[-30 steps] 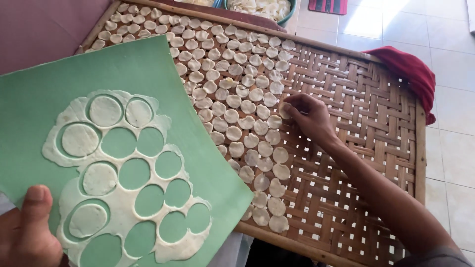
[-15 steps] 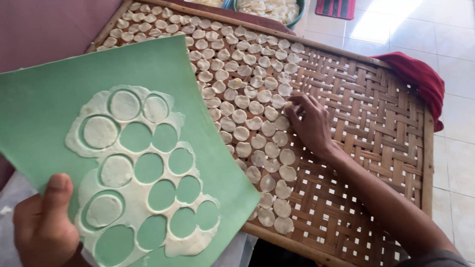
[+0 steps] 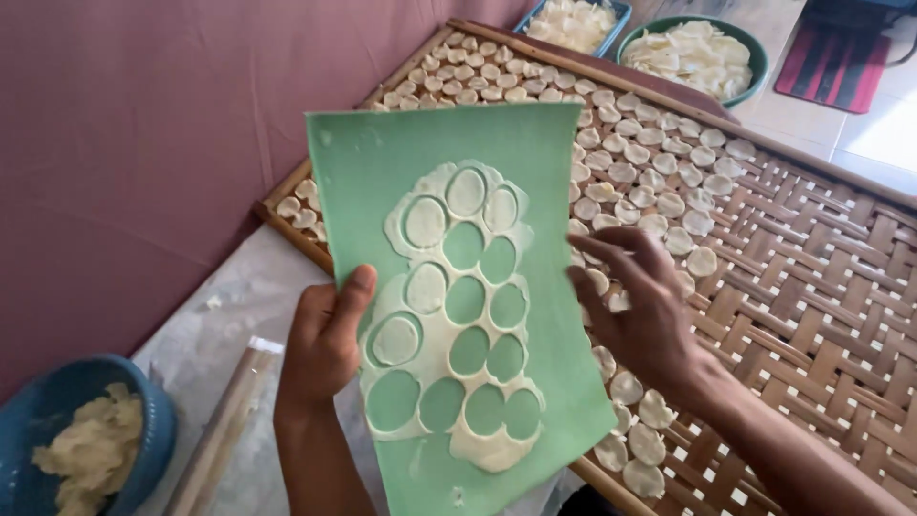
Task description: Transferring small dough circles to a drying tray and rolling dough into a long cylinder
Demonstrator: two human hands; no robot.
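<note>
The left hand grips the green mat, now lifted above the tray; the right hand, off the tray's discs, hovers open beside it, perhaps touching.

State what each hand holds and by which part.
The left hand holds the green sheet by its left edge, thumb on top. The right hand is open at the right edge, holding nothing.

Dough sheet on mat, tray behind
</note>
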